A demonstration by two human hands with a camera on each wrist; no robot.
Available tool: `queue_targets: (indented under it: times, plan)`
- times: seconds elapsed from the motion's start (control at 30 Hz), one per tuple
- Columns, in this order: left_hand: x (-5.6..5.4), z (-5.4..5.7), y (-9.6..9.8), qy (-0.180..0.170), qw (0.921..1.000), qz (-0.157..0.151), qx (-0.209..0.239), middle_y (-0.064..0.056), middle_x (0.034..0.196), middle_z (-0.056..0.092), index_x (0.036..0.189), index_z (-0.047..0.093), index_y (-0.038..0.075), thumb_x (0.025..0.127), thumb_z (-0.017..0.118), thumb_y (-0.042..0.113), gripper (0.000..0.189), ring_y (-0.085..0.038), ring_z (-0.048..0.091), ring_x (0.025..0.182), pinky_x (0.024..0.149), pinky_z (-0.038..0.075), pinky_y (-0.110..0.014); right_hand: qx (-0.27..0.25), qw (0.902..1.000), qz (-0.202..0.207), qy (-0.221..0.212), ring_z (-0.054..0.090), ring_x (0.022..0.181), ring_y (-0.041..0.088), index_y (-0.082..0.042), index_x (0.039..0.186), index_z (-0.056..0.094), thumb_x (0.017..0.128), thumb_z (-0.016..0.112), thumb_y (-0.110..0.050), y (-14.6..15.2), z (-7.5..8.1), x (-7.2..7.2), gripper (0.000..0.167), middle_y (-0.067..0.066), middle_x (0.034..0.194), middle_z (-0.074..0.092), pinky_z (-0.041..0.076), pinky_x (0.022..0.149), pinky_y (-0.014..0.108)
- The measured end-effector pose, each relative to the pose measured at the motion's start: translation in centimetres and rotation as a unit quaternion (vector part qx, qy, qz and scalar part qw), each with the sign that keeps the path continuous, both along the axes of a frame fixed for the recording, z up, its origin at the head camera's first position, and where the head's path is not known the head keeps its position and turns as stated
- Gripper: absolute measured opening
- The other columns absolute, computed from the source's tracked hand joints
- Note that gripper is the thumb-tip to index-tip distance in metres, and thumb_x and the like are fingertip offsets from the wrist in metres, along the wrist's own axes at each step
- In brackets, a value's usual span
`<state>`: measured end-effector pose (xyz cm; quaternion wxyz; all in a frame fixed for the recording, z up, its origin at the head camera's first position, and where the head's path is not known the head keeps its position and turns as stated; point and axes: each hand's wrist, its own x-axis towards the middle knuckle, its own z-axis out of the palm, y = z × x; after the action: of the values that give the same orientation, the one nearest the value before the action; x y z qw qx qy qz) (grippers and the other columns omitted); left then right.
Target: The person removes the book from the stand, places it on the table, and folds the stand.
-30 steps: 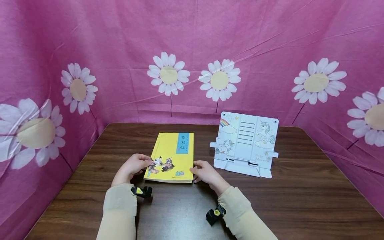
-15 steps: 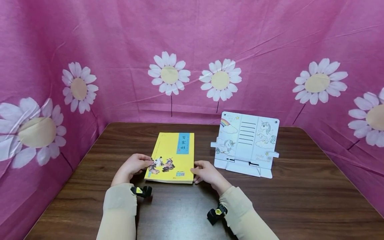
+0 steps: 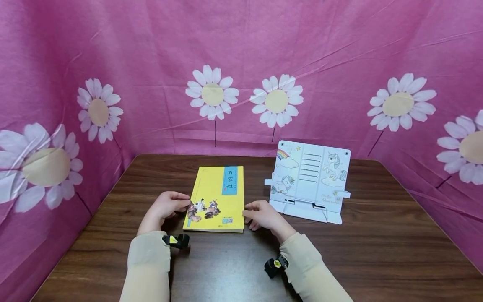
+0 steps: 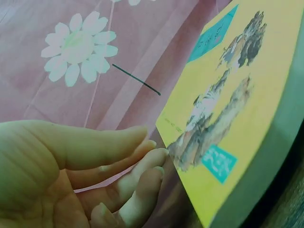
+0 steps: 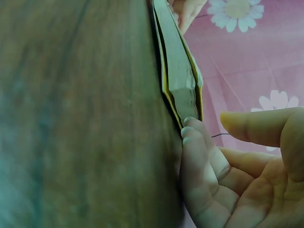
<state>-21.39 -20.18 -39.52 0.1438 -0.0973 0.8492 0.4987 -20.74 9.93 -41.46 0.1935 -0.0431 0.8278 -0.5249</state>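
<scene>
Fingertips (image 5: 189, 124) of my right grip (image 3: 266, 217) are touching the edge of the yellow book (image 3: 211, 188), the thumb standing apart; my left grip (image 3: 164, 209) is hovering at the opposite side, fingers nearly straight, and I cannot tell whether they are touching. The book is lying flat on the table (image 3: 377, 251), just left of its middle and near the far edge. Neither grip is showing a pinch, so lifting like this would be risking a slip. One cover is gaping slightly from the pages (image 5: 178, 61), so my fingers could be catching it alone and bending it. The unicorn stand (image 3: 311, 193) is standing near my right grip, towards the far right corner, so swinging wide could be knocking it. Beyond the far edge pink cloth (image 3: 245, 42) is hanging, leaving little room forward; more of the table is stretching towards the left and right edges.
</scene>
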Motion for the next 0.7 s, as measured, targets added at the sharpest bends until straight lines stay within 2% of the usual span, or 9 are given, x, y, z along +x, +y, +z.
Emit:
queue_targets:
  times: [0.2,0.47,0.7]
  plan:
    - [-0.1,0.2,0.4,0.013,0.9998,0.004,0.018,-0.019,0.128,0.063,0.131,0.059,0.000,0.099,0.059,0.026,0.041,-0.017,0.067,0.092,0.073,0.043,-0.030,0.009,0.9999,-0.003,0.011,0.062,0.062,0.017,0.004,0.125,0.062,0.097,0.061,-0.018,0.3,0.8,-0.1,0.035,0.012,0.084,0.071,0.055,0.059,0.030]
    - [-0.6,0.6,1.3,0.052,0.9966,0.044,0.046,-0.014,0.113,0.067,0.130,0.060,0.002,0.098,0.061,0.027,0.040,-0.014,0.062,0.082,0.067,0.042,-0.028,-0.004,0.9994,0.004,0.034,0.061,0.059,0.015,0.005,0.124,0.062,0.098,0.059,-0.017,0.8,1.4,-0.3,0.034,0.010,0.073,0.068,0.055,0.058,0.030]
    - [-0.8,0.9,1.7,0.082,0.9925,0.062,0.066,-0.020,0.123,0.066,0.132,0.059,0.002,0.098,0.061,0.025,0.041,-0.014,0.062,0.081,0.063,0.041,-0.027,-0.003,0.9988,0.005,0.049,0.061,0.059,0.014,0.004,0.124,0.063,0.098,0.060,-0.017,1.2,2.2,-0.3,0.034,0.009,0.071,0.066,0.056,0.059,0.032]
